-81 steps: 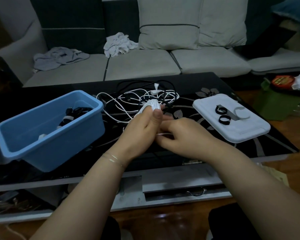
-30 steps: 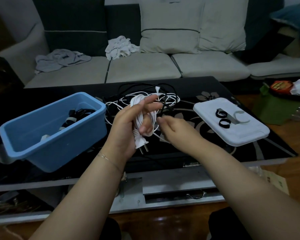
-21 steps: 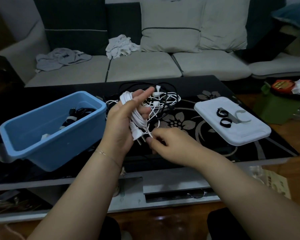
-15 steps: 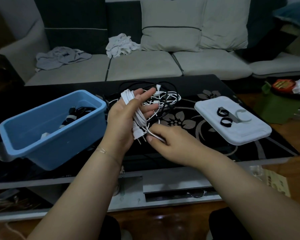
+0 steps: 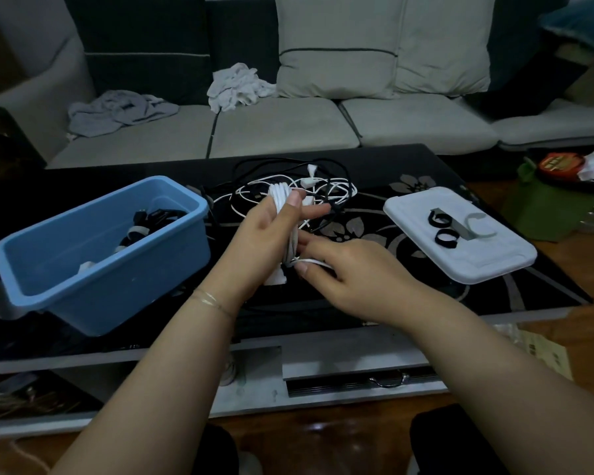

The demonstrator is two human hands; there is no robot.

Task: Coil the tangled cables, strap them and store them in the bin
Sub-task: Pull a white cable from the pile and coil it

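My left hand [image 5: 259, 240] grips a coiled white cable [image 5: 282, 207] above the black table, thumb across the top of the coil. Its white plug hangs below the palm. My right hand [image 5: 347, 269] pinches the loose end of that cable beside the coil's lower part. Behind the hands lies a tangle of white and black cables [image 5: 323, 188]. The blue bin [image 5: 93, 269] stands at the left with strapped cables inside. Two black straps [image 5: 443, 229] and a grey one lie on the white lid [image 5: 460, 258] at the right.
A grey sofa [image 5: 282, 132] with cushions and crumpled cloths runs behind the table. A green box [image 5: 546, 214] with clutter sits on the floor at the right. The table's front edge [image 5: 323, 337] has a drawer with a metal handle below it.
My left hand has turned the coil upright and closed its thumb over the top. My right hand has come up against the coil's lower part, drawing the loose end across it.
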